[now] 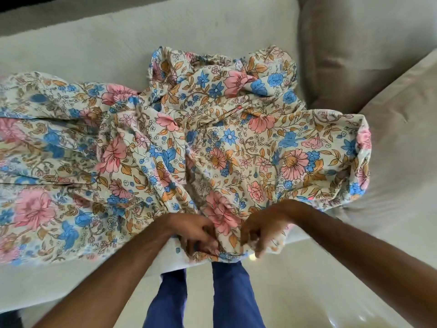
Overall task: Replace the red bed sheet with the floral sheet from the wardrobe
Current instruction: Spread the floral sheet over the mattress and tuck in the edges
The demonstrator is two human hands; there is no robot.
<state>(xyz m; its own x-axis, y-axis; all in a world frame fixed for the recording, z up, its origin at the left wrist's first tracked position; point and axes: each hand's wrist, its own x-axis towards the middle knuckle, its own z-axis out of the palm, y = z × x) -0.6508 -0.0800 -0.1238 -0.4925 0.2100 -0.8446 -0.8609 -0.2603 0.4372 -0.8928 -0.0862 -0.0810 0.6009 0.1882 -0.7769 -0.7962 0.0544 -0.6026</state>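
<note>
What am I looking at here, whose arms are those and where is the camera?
There is no machine. The single picture comes from a camera worn on a person's head, looking down, so the arms are their own. A crumpled floral sheet lies bunched on a bare pale mattress, with a beige pillow at the top right. The left hand and right hand both grip the sheet's near edge. Below are their blue trousers and a glossy floor.

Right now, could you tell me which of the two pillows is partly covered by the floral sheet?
The nearer pillow on the right: the floral sheet drapes its edge. The farther pillow, by the bed's top corner, lies bare.
</note>
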